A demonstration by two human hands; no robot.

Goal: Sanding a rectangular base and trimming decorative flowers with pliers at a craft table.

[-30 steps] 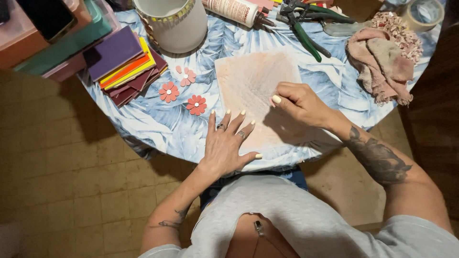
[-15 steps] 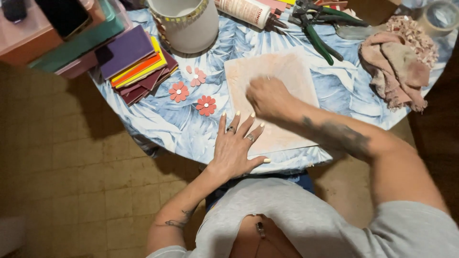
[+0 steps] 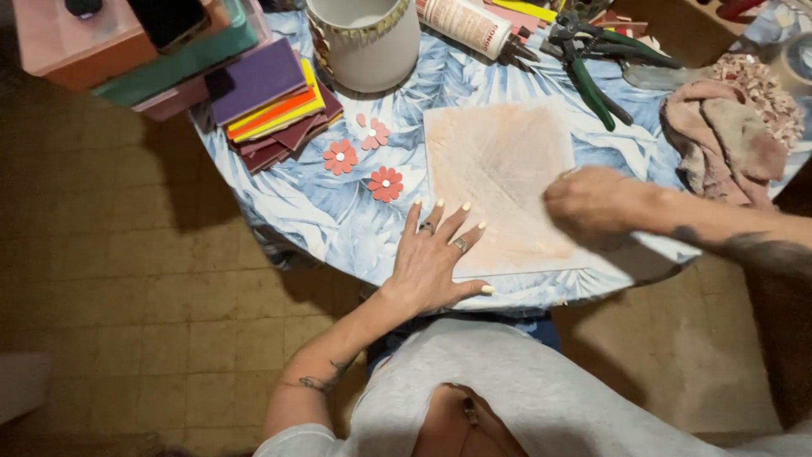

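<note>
1. Blur smears the right hand [image 3: 592, 203], so I cannot tell whether its fingers are curled or flat, or whether they hold anything; its forearm runs off the frame at 3 o'clock.
2. Cut off at 12 o'clock are the white pot [image 3: 365, 42], the glue bottle [image 3: 465, 24] and the pliers [image 3: 592, 63]; the stack of boxes [image 3: 135, 51] at 10 o'clock is also clipped. The rag [image 3: 723, 144] at 2 o'clock loses its far edge to the frame.
3. Since half a second ago, the right hand has slid from the sheet's middle toward its 3 o'clock edge and lower down. The left hand [image 3: 436, 258] has stayed planted at the same corner.
4. The sheet [image 3: 499, 161], pale and pinkish, lies flat on the blue leaf-print tablecloth [image 3: 338, 220], near the table edge at 6 o'clock.
5. The left hand's fingers are spread wide and flat, gripping nothing; the fingertips [image 3: 463, 207] press on the sheet's 7 o'clock corner, the thumb along its near edge.
6. The right hand rests on the sheet's 4 o'clock part.
7. Three red paper flowers [image 3: 364, 156] lie at 9 o'clock of the sheet, beside the stack of coloured tiles [image 3: 271, 106].
</note>
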